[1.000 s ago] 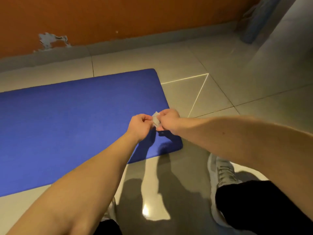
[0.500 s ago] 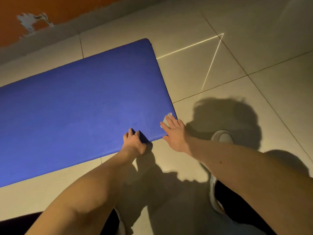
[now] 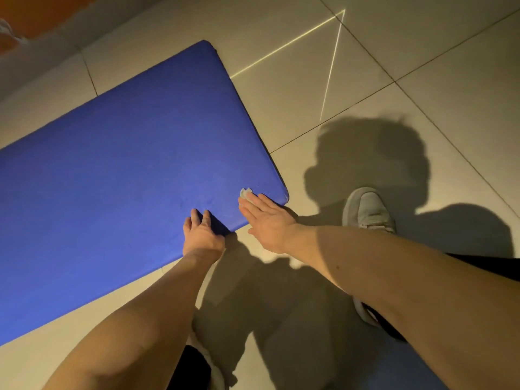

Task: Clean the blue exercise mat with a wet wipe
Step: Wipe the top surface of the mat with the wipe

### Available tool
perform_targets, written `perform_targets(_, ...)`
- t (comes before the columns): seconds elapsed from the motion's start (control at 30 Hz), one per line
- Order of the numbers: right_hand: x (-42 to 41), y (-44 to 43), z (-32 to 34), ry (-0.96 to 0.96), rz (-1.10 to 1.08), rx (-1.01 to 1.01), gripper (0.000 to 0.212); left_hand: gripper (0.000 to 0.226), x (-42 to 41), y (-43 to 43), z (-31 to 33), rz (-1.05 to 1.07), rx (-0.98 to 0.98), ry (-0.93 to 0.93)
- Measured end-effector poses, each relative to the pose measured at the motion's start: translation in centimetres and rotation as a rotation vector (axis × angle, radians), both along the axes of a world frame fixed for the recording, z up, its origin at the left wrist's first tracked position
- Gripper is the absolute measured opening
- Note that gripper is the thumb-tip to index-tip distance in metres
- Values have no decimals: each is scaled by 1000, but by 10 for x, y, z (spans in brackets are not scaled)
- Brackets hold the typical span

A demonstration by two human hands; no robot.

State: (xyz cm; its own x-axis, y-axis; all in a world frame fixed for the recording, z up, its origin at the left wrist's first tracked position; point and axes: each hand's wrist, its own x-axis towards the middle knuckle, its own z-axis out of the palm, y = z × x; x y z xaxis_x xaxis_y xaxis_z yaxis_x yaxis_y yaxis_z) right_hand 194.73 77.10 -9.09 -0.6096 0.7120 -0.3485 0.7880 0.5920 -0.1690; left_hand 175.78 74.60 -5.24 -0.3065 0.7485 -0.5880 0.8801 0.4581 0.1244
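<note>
Blue mat, corner wiped
Flat right hand pressed the wet wipe down — left hand beside it gripped the edge to steady it.

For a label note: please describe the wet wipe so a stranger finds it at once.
Find the blue exercise mat on the tiled floor, then its near right corner. The right hand lies flat there. The wet wipe peeks under its fingertips: the only whitish wad on the blue.
</note>
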Motion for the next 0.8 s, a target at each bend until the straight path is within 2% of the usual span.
perform_targets(0.13, 15, 27, 2, -132, -156, 88, 65, 82, 4, -1, -3, -7, -13, 2)
perform_targets(0.23, 10, 33, 5, -89, -289, 44, 65, 81, 1, 0, -1, -33, -39, 34)
perform_targets(0.37, -32, -7, 2, -2, -165, -39, 64, 84, 1, 1, 5, -78, -85, 61)
perform_targets(0.53, -37, -16, 3, -74, -80, 55, 68, 89, -6, 6, 8, -124, -156, 86)
perform_targets(0.7, -7, 27, 0, -234, -194, 178, 70, 86, -8, 7, 6, -156, -150, 93)
perform_targets(0.8, -6, 38, 3, -220, -328, 132, 71, 86, -7, 6, 4, -166, -153, 106)
